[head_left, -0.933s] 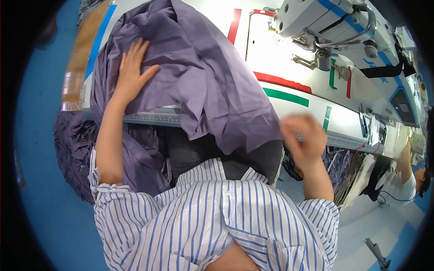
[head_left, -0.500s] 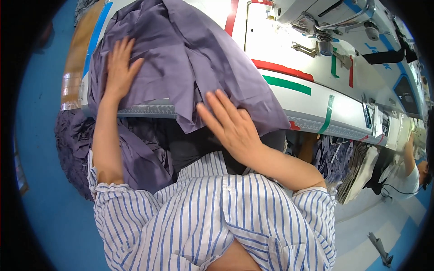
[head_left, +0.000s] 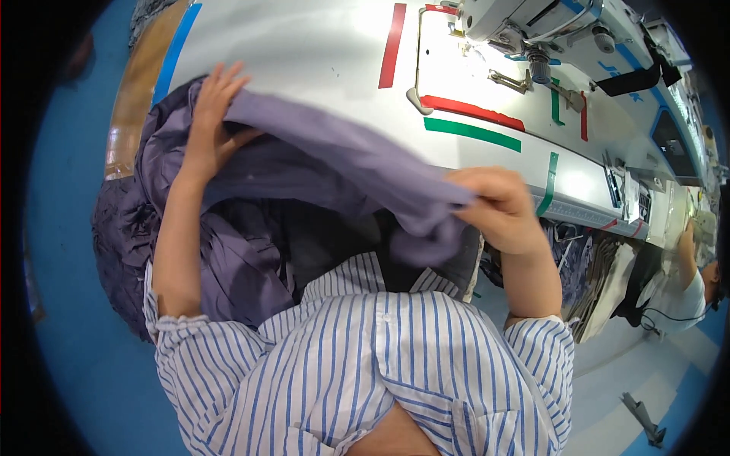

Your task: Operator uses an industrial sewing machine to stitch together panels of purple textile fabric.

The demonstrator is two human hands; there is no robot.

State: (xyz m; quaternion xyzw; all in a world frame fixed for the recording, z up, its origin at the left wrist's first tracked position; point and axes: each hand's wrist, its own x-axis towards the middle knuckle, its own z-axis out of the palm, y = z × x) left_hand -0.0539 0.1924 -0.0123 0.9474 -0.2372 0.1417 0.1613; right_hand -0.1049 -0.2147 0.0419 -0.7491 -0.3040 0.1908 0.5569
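Right hand (head_left: 498,209) is what I see nearest, at about three o'clock from the middle of the view, fingers curled tight and pinching a fold of the purple cloth (head_left: 334,163); the fingertips are buried in the fabric, so I cannot see exactly how they meet. Below it, my striped shirt (head_left: 365,365) fills the six o'clock part of the picture and hides my lap. The cloth stretches from that grip up toward ten o'clock, where my left hand (head_left: 213,125) holds its far end, fingers partly spread, the thumb side lost under a fold. More of the cloth hangs over the near edge of the desk (head_left: 304,53) at eight o'clock, bunched in shadow; I cannot tell where it ends. Under the taut span the space is dark and hard to read. Farther out, at one o'clock, red and green tape strips (head_left: 471,121) lie on the desk, and beyond them a sewing machine (head_left: 525,30) is cut off by the rim. At four o'clock another person (head_left: 688,285) shows only in part.
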